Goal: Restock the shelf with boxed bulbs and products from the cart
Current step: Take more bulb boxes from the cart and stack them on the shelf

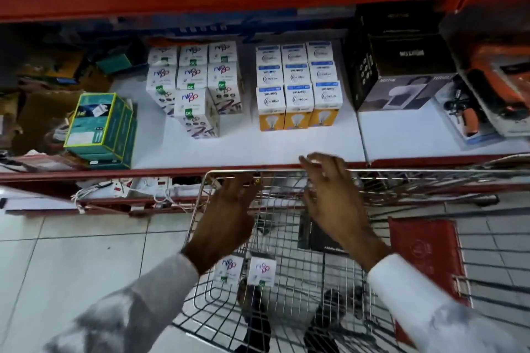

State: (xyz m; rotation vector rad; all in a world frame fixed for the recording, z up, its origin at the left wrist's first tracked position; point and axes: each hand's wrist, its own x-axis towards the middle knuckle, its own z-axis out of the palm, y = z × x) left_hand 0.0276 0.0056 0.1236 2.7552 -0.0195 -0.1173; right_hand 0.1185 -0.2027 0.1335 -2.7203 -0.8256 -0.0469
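Item: boxed bulbs point(245, 271), two remaining in cart point(286, 238), lying just below and behind the left hand point(229, 209). Appearance: small white cartons, coloured logo on top, green tag at one edge; matching stock stands on the shelf point(243, 143) ahead of both hands. Handling, by judgement: light, thin card that dents under pressure, glass contents fragile; take across two opposite side faces, not by the flaps. Grip state: left hand rests on the cart's front rim, fingers curled over the wire, holding no product. Right hand point(329, 198) hangs over the basket, fingers spread, holding nothing. Other cart contents: one dark flat pack point(311, 233) under the right hand.
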